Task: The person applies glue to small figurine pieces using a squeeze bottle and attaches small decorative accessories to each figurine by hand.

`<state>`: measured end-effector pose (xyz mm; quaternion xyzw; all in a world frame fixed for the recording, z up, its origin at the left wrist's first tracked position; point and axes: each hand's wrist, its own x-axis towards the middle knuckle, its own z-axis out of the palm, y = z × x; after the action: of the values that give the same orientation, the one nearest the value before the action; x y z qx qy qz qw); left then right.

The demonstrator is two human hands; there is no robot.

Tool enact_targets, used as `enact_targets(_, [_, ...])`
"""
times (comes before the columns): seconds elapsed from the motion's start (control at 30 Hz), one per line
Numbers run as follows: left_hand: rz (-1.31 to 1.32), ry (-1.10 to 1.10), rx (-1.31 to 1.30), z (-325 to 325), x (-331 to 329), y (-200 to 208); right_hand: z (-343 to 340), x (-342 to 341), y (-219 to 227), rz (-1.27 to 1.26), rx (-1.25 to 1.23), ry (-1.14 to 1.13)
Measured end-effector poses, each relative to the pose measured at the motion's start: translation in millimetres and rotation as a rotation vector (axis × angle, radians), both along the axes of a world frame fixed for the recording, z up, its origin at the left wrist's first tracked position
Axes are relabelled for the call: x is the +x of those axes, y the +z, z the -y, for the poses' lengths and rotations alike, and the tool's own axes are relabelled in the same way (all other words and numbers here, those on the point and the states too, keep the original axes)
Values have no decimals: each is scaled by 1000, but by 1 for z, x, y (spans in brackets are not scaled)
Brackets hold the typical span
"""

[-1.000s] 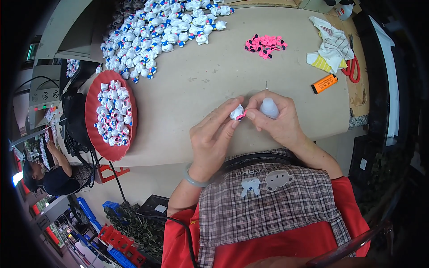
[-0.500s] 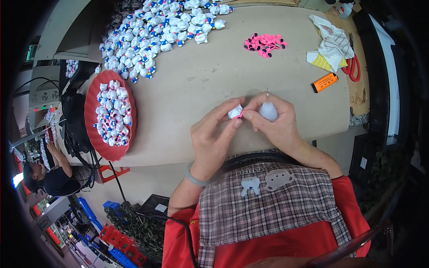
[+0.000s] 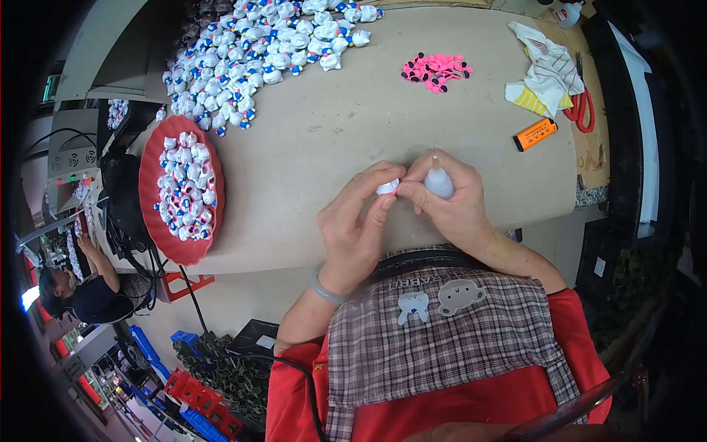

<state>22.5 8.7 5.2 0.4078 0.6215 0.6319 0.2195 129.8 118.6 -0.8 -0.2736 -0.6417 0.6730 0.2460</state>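
My left hand [image 3: 349,225] pinches a small white figure [image 3: 387,187] between thumb and fingers above the table. A thin pink piece [image 3: 397,191] shows along its edge. At that edge, the thumb and forefinger of my right hand [image 3: 460,202] meet the pink piece. Tucked in the same right hand is a small translucent squeeze bottle [image 3: 440,183], its thin needle tip pointing away from me. The fingers cover part of the figure, so its far side is hidden.
Many white-and-blue figures [image 3: 272,59] are heaped at the far left. Others fill a red scalloped tray [image 3: 150,199]. Pink pieces with dark spots [image 3: 436,71] lie farther back. To the right are an orange lighter [image 3: 535,135], a cloth [image 3: 543,70] and red-handled scissors [image 3: 582,112]. A co-worker [image 3: 88,291] sits left.
The figure has tilted in my left fingers, showing less of its white side. The bottle and right hand have shifted slightly left and away from me. Things on the table look the same.
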Motion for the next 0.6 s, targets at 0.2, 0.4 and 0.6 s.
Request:
enact_targets(0.2, [-60,62,-15,-2,0,1,2,-6,-2,-19,43,-27])
enact_targets(0.4, [-35,23,-48,0,-3,-1,-2,-7,6,18,-32,17])
enact_targets(0.6, [737,-139,164,5,-10,-1,-11,-1,3,-178,-279,45])
